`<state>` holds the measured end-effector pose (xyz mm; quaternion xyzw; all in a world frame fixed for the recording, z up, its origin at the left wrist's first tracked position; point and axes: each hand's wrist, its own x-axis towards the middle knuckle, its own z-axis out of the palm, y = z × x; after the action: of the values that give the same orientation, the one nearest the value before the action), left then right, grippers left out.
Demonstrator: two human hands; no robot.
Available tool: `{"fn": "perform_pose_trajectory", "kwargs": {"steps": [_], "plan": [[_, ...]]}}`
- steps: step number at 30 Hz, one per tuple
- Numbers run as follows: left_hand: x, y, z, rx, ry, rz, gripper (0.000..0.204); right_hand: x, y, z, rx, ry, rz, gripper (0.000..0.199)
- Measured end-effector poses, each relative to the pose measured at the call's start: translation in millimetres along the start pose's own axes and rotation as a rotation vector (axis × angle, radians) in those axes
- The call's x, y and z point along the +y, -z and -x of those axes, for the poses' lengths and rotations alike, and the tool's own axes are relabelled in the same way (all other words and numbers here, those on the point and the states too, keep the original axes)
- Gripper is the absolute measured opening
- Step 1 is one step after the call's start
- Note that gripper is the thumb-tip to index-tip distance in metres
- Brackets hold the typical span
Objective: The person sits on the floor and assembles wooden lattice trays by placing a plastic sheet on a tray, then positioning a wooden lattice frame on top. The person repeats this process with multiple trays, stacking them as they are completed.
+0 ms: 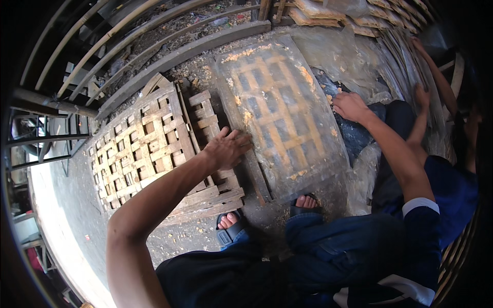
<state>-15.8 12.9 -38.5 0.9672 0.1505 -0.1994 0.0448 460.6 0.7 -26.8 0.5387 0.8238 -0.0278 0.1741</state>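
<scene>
In front of me lies a flat woven bamboo tray (285,137) under a clear plastic sheet (313,169), with pale orange crumbs along its edges. My left hand (228,149) rests at the sheet's left edge, its fingers apart and slightly bent, with nothing seen in them. At the right edge of the sheet my right hand (352,107) has its fingers bent together over the plastic; the tips are partly hidden. Dark plastic (354,128) lies beneath the right hand. To the left, more woven bamboo trays (141,146) are stacked on the ground.
A bamboo rail fence (169,28) bounds the far left, with a wooden beam (205,43) at its foot. Packed slabs (370,18) are piled at the far right. Beside me another person's hand (422,96) touches hanging plastic sheets (403,66). Crumbs litter the concrete floor.
</scene>
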Motion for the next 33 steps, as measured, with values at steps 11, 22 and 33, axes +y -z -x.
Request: {"fn": "perform_pose_trajectory", "kwargs": {"steps": [11,22,33], "plan": [[2,4,-1,-0.046,0.024,0.007,0.064,-53,21,-35,0.075,0.192,-0.023,0.058],[3,7,2,-0.049,0.028,0.026,0.065,1,34,-21,-0.235,-0.285,0.178,0.055],[5,10,1,-0.068,0.024,0.071,0.063,-40,32,-53,0.123,0.014,0.059,0.055]]}}
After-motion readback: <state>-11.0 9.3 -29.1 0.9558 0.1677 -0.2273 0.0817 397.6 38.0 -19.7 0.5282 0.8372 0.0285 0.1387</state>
